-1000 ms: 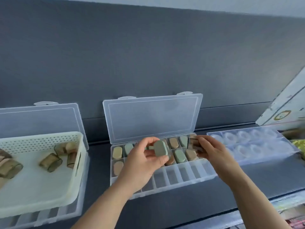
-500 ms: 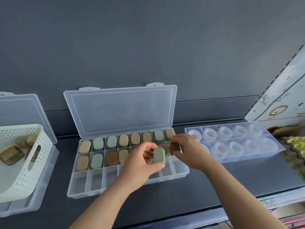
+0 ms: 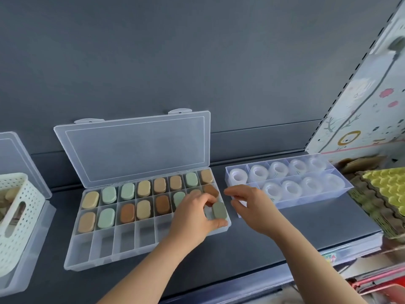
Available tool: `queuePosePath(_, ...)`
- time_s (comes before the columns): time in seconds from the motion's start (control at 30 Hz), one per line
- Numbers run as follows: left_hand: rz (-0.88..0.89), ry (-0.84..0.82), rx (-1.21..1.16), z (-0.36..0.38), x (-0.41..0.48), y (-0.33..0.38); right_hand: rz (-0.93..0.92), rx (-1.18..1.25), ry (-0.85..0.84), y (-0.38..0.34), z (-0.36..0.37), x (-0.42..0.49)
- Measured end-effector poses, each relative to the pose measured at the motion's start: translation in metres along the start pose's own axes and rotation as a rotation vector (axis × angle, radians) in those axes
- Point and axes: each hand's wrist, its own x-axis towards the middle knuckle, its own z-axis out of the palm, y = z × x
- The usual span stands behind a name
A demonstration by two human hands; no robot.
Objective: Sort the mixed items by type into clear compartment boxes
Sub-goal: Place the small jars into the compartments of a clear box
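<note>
A clear compartment box (image 3: 122, 254) lies open on the dark shelf, its lid leaning on the back wall. Its two back rows hold oval cases in tan, brown and pale green; the front row shows bare cells. My left hand (image 3: 194, 212) pinches a green oval case (image 3: 219, 211) over the box's front right corner. My right hand (image 3: 252, 204) hovers just right of the box with fingers apart and nothing in it. A brown case (image 3: 210, 189) rests in the right end cell of the middle row.
A second clear box (image 3: 340, 193) to the right holds several white tape rolls. A white perforated basket (image 3: 16, 216) with more items sits at the far left on another open box. Egg cartons (image 3: 385, 194) crowd the right edge. The shelf's front edge runs below my forearms.
My right hand let go of the brown case in the middle row and drew back to the right. My left hand lowered the green case toward the box's front right corner.
</note>
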Motion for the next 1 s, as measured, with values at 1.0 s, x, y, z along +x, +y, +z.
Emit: queuePosePath(1.0, 0.000, 0.204, 0.166, -0.090, -0.009, -0.042, -0.260, -0.307, 0.022, -0.068, 0.034, 0.033)
